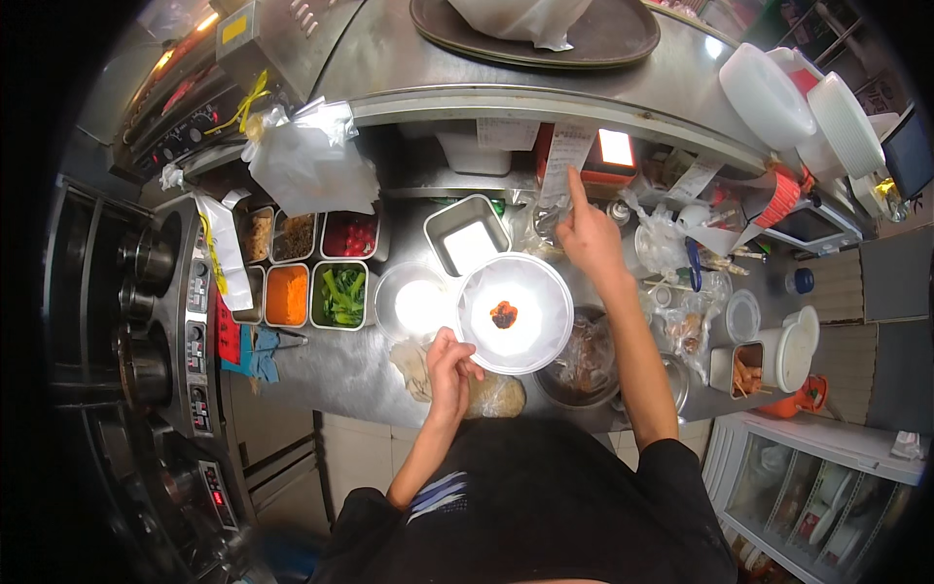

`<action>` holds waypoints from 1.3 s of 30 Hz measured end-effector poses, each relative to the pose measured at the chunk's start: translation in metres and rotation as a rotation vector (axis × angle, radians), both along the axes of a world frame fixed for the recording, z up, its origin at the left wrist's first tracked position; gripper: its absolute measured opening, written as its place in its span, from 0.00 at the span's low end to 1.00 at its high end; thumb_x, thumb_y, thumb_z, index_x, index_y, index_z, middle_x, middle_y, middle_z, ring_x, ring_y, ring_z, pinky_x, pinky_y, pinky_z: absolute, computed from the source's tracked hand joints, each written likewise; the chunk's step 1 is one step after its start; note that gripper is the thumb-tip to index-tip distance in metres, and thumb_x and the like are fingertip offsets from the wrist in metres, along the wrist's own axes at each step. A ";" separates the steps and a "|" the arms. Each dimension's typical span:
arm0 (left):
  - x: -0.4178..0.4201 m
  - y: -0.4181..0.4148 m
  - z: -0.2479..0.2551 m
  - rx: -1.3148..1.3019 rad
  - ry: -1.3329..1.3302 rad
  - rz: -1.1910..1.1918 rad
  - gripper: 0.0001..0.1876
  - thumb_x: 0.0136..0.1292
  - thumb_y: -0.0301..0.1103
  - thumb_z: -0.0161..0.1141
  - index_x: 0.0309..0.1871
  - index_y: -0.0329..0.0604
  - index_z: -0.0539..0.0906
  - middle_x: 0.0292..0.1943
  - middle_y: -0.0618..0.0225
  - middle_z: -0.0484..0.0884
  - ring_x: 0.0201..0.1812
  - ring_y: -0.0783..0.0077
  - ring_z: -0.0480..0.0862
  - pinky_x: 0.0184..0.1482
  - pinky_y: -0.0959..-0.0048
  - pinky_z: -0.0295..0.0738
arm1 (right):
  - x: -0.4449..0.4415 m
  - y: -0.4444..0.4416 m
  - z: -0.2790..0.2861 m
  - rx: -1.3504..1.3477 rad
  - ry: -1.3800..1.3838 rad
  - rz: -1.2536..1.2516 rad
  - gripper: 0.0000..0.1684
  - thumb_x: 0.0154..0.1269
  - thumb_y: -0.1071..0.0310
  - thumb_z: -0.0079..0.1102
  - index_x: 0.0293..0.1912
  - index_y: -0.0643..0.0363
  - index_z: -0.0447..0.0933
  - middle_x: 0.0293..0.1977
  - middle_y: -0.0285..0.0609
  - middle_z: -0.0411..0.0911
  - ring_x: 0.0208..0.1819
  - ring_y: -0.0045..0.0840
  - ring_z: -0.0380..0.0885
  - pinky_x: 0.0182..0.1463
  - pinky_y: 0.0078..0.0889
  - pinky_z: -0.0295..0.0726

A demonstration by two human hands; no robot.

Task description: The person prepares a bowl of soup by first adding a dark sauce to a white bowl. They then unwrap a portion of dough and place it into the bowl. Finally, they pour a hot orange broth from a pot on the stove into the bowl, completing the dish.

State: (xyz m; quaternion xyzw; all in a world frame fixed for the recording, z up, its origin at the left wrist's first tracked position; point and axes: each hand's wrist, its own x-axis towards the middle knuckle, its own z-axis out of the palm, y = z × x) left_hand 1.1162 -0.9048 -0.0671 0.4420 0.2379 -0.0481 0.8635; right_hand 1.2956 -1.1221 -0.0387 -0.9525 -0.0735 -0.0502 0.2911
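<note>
My left hand [454,369] grips the lower left rim of a round white plastic bowl [540,321], which has a dark red, oily sauce [503,314] at its middle. With its index finger stretched out, my right hand [592,237] points at a printed paper slip [568,157] hanging from the shelf edge, and the fingertip is at the slip's lower part. This hand holds nothing. Left of the bowl stands a round clear container [390,296]. Behind the bowl is a square metal container [432,232]. A wrapped tan lump [500,396] lies just below the bowl.
Metal tubs hold leafy greens [343,296], shredded orange vegetable [295,296] and red pieces [354,239] at the left. A pot of dark food [584,354] stands right of the bowl. Skewered food in a metal tub [719,372] is farther right. Oval trays [620,44] lie on the upper shelf.
</note>
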 end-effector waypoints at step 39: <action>-0.043 -0.046 0.046 0.203 -0.132 -0.029 0.04 0.56 0.27 0.52 0.34 0.43 0.68 0.27 0.66 0.76 0.19 0.76 0.74 0.19 0.80 0.68 | -0.203 -0.307 -0.179 -0.084 0.297 -0.739 0.49 0.45 0.53 0.69 0.67 0.45 0.59 0.52 0.62 0.68 0.54 0.54 0.70 0.54 0.49 0.73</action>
